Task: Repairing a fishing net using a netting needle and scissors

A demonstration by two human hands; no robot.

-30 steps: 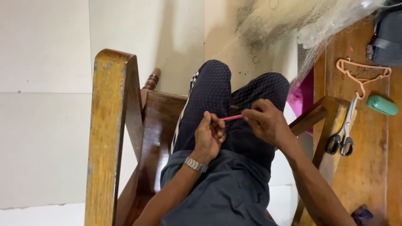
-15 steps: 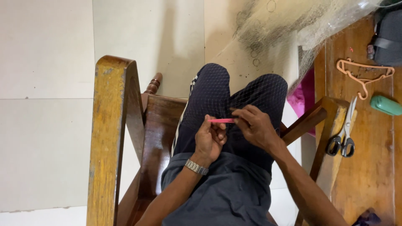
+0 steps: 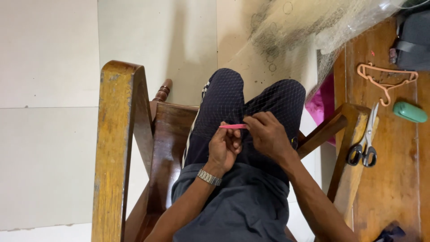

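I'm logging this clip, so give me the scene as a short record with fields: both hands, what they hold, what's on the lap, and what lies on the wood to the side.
left hand: left hand, metal watch on wrist, grips the pink needle
right hand: right hand, fingers pinch at the needle's end and the net
lap: fine mesh net draped over dark trousers
seat: wooden chair
side surface: wooden table with scissors, green oval object, pink hanger-shaped piece
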